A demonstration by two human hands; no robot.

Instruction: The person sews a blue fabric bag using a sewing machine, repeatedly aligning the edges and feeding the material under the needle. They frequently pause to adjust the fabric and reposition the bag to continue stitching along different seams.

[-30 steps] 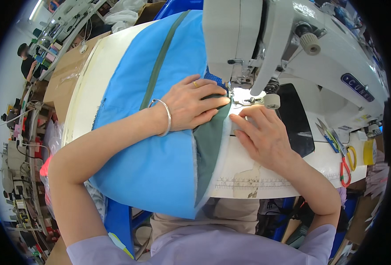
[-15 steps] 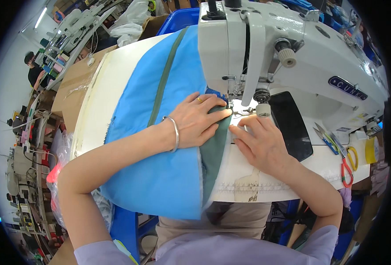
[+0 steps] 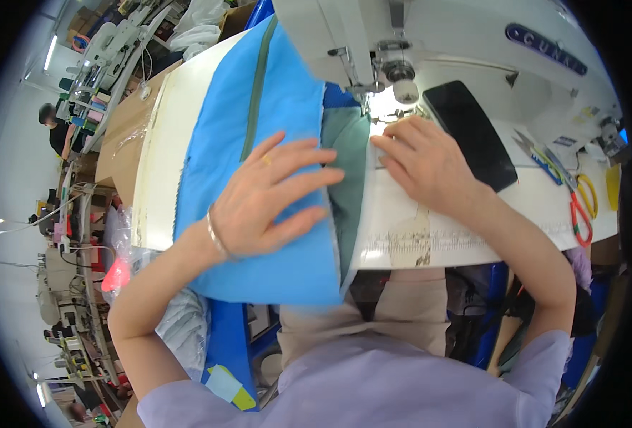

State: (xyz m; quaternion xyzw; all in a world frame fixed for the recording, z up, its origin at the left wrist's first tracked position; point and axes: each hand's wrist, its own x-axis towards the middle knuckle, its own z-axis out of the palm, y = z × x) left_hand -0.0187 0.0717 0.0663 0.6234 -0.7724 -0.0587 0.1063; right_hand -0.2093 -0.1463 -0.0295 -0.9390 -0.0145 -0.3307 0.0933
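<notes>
A large blue fabric panel (image 3: 219,135) with a dark green strip (image 3: 259,85) lies across the sewing table. Along its right side is a grey-green fabric piece (image 3: 350,153), whose far end reaches the needle and presser foot (image 3: 364,100) of a white sewing machine (image 3: 466,36). My left hand (image 3: 276,189), blurred and wearing a bracelet, is over the blue panel with fingers spread; whether it touches is unclear. Just right of the grey-green edge, my right hand (image 3: 426,160) rests near the presser foot, fingers bent and thumb apart, fingertips close to that edge. Nothing shows between them.
A flat black phone-like slab (image 3: 469,135) lies on the machine bed. To its right are red-handled scissors (image 3: 580,214), with a yellow-handled tool (image 3: 587,196) beside them. Printed ruler marks (image 3: 444,242) run along the table's near edge. Another person (image 3: 59,132) is far left.
My left hand has lifted from beside the presser foot and moved back toward me and left, fingers spreading. My right hand stays beside the fabric edge. The whole view has shifted.
</notes>
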